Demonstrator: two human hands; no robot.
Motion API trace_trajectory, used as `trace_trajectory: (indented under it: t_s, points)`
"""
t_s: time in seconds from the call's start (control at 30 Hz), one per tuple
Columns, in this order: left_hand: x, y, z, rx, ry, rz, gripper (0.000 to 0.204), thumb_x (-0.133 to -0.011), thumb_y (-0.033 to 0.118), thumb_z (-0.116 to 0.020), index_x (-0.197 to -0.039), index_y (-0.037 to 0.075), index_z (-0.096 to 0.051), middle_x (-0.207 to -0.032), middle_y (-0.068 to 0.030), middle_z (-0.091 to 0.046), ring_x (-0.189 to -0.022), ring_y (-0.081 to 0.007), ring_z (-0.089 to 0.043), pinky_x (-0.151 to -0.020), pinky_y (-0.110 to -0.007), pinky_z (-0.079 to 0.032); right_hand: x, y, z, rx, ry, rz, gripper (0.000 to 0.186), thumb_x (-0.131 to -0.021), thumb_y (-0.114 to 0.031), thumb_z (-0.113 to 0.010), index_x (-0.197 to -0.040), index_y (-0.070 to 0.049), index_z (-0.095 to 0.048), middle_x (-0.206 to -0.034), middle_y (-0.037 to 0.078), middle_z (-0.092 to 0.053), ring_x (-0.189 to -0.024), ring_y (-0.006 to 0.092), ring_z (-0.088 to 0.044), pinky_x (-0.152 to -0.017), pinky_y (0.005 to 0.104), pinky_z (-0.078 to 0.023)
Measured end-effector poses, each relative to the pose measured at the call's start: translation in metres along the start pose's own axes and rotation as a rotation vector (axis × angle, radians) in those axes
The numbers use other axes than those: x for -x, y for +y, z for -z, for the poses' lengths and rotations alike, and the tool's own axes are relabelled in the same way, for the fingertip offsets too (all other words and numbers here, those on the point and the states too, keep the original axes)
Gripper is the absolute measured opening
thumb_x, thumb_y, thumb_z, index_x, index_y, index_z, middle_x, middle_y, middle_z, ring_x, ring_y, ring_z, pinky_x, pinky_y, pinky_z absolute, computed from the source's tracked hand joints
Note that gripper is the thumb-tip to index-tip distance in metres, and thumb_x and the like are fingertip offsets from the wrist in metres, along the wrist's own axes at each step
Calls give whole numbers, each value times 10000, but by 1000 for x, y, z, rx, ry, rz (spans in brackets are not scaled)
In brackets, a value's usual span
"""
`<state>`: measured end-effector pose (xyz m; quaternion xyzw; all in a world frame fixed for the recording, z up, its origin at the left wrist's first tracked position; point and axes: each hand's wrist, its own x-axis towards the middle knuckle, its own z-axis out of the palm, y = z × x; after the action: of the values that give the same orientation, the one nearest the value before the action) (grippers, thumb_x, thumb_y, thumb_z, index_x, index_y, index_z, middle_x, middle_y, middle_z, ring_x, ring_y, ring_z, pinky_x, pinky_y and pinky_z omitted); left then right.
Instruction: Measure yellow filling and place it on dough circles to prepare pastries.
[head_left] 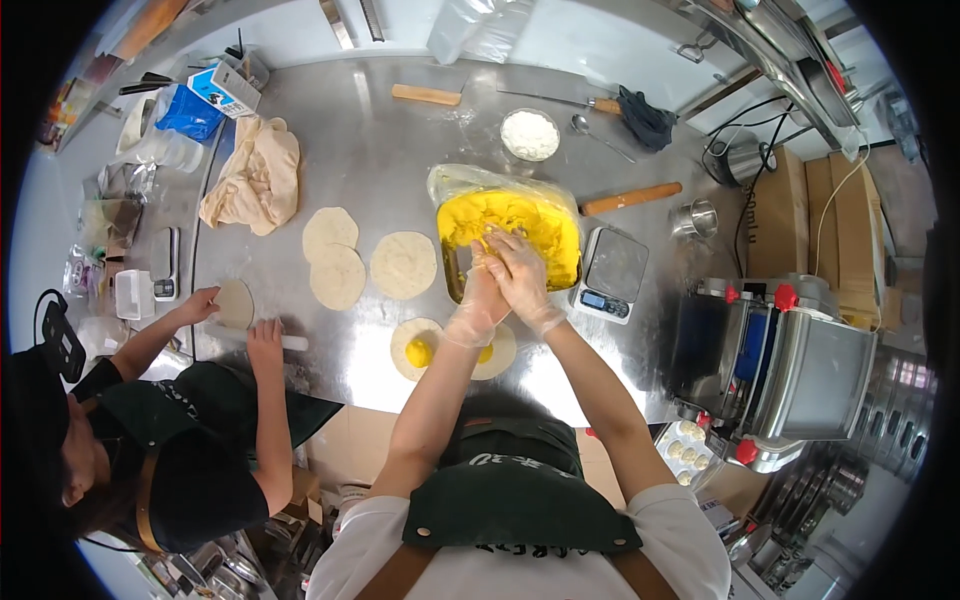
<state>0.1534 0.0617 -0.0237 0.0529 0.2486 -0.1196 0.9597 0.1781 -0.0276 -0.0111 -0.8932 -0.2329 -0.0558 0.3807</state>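
The gloved left hand (482, 292) and gloved right hand (520, 272) press together above the near side of a tray (579, 255); whether anything is gripped between them cannot be determined. The yellow filling (545, 215) lies in the tray, chiefly beyond the fingers, toward the worktop's (350, 130) far edge. Two topped dough rounds (402, 352) lie near its front edge, by the left forearm.

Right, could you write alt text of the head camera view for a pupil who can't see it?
A person's gloved left hand and right hand meet over a tray of yellow mixture on a metal table. Flat dough rounds lie nearby, two with yellow lumps; at left, a co-worker touches another round.
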Motion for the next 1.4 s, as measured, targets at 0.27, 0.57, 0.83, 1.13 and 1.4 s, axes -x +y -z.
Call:
trace_trajectory:
  t_s: [0.27, 0.57, 0.83, 1.13, 1.4]
  points:
    - [-12, 11, 3, -47, 54, 129, 545, -1033, 489, -251, -1390, 119, -435, -1381, -87, -509, -1264, -247, -494, -1086, -435, -362, -5, -2, 8, -441, -95, -288, 398, -977, -235, -533, -1344, -80, -530, -1379, 113, -545, -1268, 246, -521, -1044, 350, -394]
    - [-2, 11, -8, -70, 185, 69, 485, -1028, 456, -330, -1296, 95, -509, -1223, -65, -582, -1196, -200, -530, -1000, -366, -460, 7, -16, 24, 153, -136, 168, 405, -945, -197, -537, -1301, -6, -538, -1366, 182, -512, -1209, 353, -523, -1044, 415, -410]
    - [-1, 4, 8, -402, 99, -62, 415, -1029, 323, -365, -1318, 49, -483, -1215, -88, -583, -1192, -207, -531, -1022, -359, -446, -8, -15, 28, -39, -71, 182, 334, -861, -141, -604, -1166, -6, -626, -1243, 180, -581, -1218, 378, -506, -1047, 456, -392]
    - [5, -1, 8, -222, -223, 1, 561, -1042, 428, -201, -1481, 86, -273, -1505, -130, -327, -1370, -275, -361, -1136, -426, -301, -1, -7, 15, 88, -88, 87, 405, -953, -326, -510, -1255, -79, -622, -1344, 139, -560, -1359, 372, -371, -1164, 521, -152]
    - [19, 5, -14, -229, 33, 6, 420, -1055, 311, -310, -1403, 84, -372, -1392, -118, -444, -1299, -252, -439, -1089, -414, -368, -3, -2, 31, 257, -79, 33, 412, -960, -264, -474, -1326, -95, -559, -1420, 117, -488, -1380, 377, -317, -1154, 551, -142]
